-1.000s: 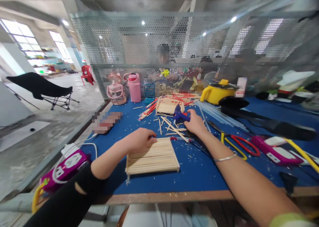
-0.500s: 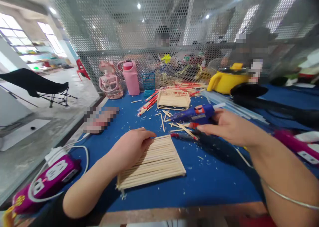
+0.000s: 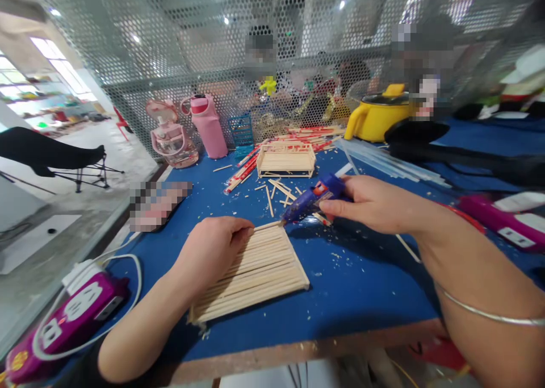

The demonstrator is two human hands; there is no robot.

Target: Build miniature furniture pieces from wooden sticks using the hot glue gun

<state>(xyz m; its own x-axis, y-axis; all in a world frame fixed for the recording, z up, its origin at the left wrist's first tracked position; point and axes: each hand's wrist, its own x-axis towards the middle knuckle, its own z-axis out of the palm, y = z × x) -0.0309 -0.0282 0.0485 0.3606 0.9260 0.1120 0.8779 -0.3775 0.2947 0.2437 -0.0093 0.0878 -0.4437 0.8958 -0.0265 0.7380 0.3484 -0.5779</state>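
A flat panel of wooden sticks (image 3: 264,271) laid side by side rests on the blue tabletop before me. My left hand (image 3: 217,249) lies over its far left part, thumb and fingers pinched at the far edge; the palm hides that corner. In my right hand (image 3: 361,203) is a blue glue gun (image 3: 313,197), pointing down and left. Its nozzle is at the panel's far right corner, and a clear glue stick (image 3: 344,170) juts from its back. Behind the panel stands a small tray-like frame of sticks (image 3: 286,162). Loose cut sticks (image 3: 279,190) lie between them.
Red-wrapped stick bundles (image 3: 242,175), a pink bottle (image 3: 209,129) and a clear pink bottle (image 3: 174,144) stand or lie along the mesh screen. To the right are glue sticks (image 3: 392,163) and a yellow pot (image 3: 378,118). Purple power strips (image 3: 70,320) sit at both sides; people are behind the mesh.
My right hand has brought the glue gun down and left, from above the loose sticks to the panel's corner. My left hand keeps its place on the panel. The view has shifted slightly.
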